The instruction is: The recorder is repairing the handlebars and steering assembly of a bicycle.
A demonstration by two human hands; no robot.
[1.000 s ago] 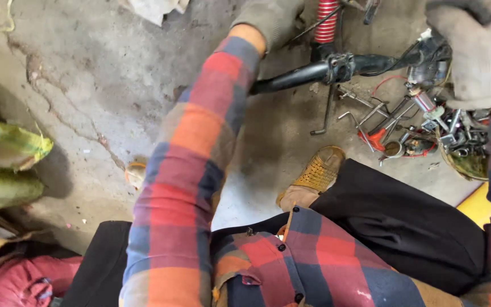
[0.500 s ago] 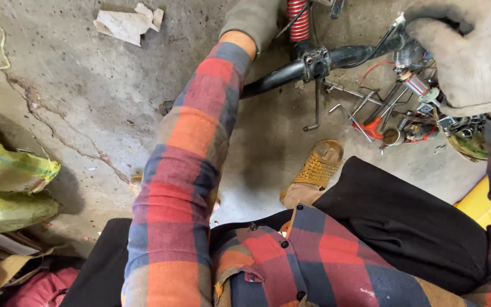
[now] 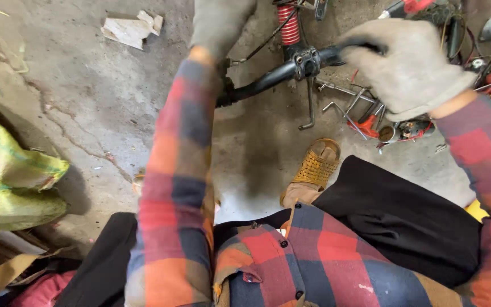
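Hands both gloved, both on 1 black handlebar [image 3: 282, 71]. Right hand [image 3: 407, 65] closed around the bar's right end, grip firm. Left hand [image 3: 220, 23] at the bar's left end; how far closed, cannot tell, as the wrist hides the fingers. Bar spans between them above the concrete floor [image 3: 86, 91], red coil spring [image 3: 288, 23] just behind. Loose tools [image 3: 359, 111] and sandal [image 3: 313, 167] below. Judged step: steadying the bar; any further move needs both holds firm.

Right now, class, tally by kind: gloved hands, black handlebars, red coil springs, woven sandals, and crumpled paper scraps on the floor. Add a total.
Gloved hands: 2, left hand and right hand
Black handlebar: 1
Red coil spring: 1
Woven sandal: 1
Paper scrap: 1
Total: 6
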